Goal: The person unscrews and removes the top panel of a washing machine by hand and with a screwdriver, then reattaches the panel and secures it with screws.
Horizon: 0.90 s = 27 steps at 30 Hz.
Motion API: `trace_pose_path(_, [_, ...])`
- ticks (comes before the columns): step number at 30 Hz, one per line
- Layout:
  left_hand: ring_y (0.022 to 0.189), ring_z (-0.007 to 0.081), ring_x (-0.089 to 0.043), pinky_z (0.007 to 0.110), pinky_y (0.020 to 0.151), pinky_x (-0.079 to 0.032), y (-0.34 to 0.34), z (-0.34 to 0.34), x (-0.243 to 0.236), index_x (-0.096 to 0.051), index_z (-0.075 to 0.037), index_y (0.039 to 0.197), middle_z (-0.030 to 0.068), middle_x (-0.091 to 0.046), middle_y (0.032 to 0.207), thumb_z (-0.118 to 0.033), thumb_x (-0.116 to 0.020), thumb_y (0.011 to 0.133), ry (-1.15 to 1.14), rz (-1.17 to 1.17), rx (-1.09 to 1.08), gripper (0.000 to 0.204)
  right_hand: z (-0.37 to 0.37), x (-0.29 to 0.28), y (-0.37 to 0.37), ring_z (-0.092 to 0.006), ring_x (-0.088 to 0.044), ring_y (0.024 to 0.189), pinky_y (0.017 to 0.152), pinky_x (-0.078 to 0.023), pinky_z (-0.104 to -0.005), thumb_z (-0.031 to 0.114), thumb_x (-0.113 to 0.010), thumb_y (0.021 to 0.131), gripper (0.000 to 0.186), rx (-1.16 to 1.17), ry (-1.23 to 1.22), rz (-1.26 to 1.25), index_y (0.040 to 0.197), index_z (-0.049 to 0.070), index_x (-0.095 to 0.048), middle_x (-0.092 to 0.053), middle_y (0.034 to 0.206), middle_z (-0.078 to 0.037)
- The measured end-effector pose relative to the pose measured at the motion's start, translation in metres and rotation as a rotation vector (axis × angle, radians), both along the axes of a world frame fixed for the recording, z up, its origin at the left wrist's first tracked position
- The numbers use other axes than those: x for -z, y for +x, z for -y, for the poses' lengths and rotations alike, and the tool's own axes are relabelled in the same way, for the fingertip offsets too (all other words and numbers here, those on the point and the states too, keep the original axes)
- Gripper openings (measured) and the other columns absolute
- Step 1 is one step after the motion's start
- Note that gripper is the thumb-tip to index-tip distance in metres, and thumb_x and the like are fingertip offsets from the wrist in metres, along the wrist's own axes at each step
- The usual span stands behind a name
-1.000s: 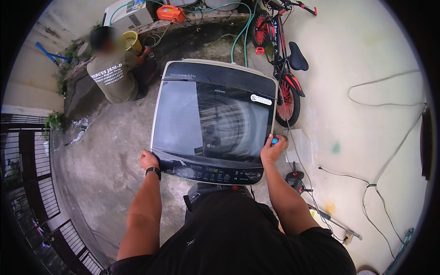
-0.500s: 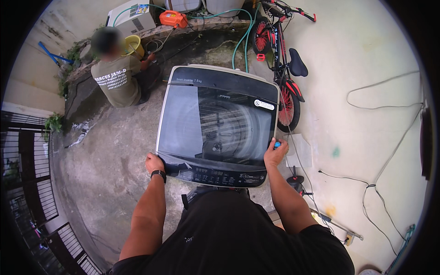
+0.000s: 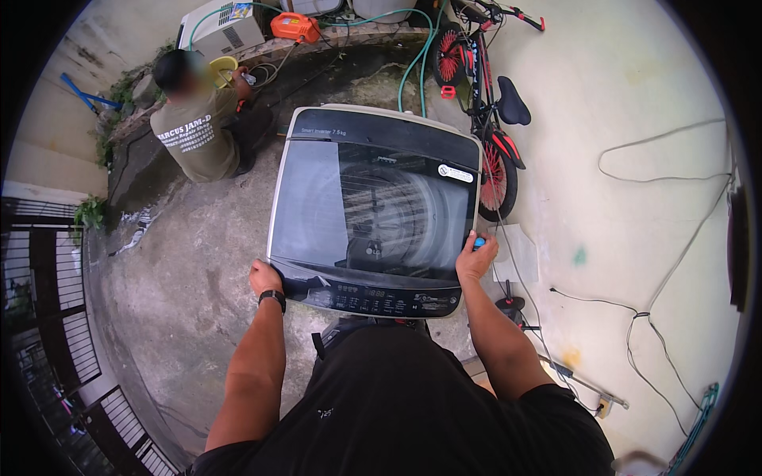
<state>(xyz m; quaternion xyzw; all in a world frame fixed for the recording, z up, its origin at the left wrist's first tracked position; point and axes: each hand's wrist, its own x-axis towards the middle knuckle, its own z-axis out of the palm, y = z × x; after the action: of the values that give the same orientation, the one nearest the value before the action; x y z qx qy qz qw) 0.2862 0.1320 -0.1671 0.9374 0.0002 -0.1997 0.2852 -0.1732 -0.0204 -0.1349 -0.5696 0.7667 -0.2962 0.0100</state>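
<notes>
- Near-left corner of washer (image 3: 377, 208) is gripped by left hand (image 3: 265, 277).
- Blue item (image 3: 479, 243) is held in right hand (image 3: 475, 259), against washer's right edge.
- Washer is set between them; force is probably best balanced side to side.

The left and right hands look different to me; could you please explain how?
The left hand has a black wristband at its wrist, while the right hand has a bare wrist. The right hand holds a small blue object; none shows in the left hand. Both touch the washing machine, on opposite sides.
</notes>
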Motion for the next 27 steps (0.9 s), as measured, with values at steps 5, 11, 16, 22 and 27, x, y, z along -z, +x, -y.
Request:
trace_pose_path(5, [0.11,0.0523,-0.062,0.053,0.097,-0.046,-0.002,0.003,-0.001,-0.071,0.005,0.111,0.0339,-0.067,0.115,-0.043,-0.037,0.094,0.016,-0.011,-0.02,0.061,0.001,0.002,-0.003,-0.0428,-0.056,0.107,0.091,-0.046,-0.0499,0.038,-0.063,0.1,0.042,-0.003,-0.011,-0.016,0.115,0.0,-0.054,-0.055,0.113,-0.021])
trace_pose_path(11, [0.108,0.0522,-0.063,0.053,0.096,-0.047,0.002,0.0,0.007,-0.071,0.006,0.109,0.0342,-0.067,0.113,-0.042,-0.037,0.094,-0.016,0.001,-0.022,0.061,0.002,0.001,-0.001,-0.0427,-0.055,0.106,0.09,-0.046,-0.0496,0.038,-0.063,0.1,0.042,0.006,0.002,-0.012,0.115,0.0,-0.054,-0.054,0.112,-0.021])
trace_pose_path(16, [0.113,0.0528,-0.06,0.055,0.1,-0.045,0.0,0.002,0.002,-0.072,0.002,0.112,0.0325,-0.066,0.119,-0.043,-0.035,0.095,0.014,-0.027,-0.022,0.061,0.002,0.001,-0.002,-0.0427,-0.055,0.106,0.091,-0.046,-0.0499,0.039,-0.063,0.1,0.043,-0.003,-0.007,-0.015,0.115,0.0,-0.054,-0.054,0.112,-0.021])
trace_pose_path(22, [0.114,0.0525,-0.06,0.055,0.101,-0.045,-0.001,0.004,-0.003,-0.072,0.001,0.114,0.032,-0.066,0.12,-0.044,-0.034,0.095,0.045,-0.029,-0.024,0.062,0.001,0.0,-0.002,-0.0429,-0.055,0.107,0.092,-0.046,-0.05,0.039,-0.062,0.101,0.043,-0.007,-0.003,-0.003,0.115,-0.001,-0.054,-0.053,0.113,-0.022])
trace_pose_path(27, [0.114,0.0527,-0.06,0.055,0.101,-0.045,0.0,0.002,-0.001,-0.072,0.001,0.114,0.0326,-0.066,0.119,-0.044,-0.034,0.095,0.033,-0.022,-0.017,0.062,0.001,0.0,-0.002,-0.0429,-0.055,0.107,0.092,-0.046,-0.0501,0.038,-0.062,0.101,0.042,-0.009,0.004,-0.002,0.115,-0.001,-0.053,-0.053,0.113,-0.021])
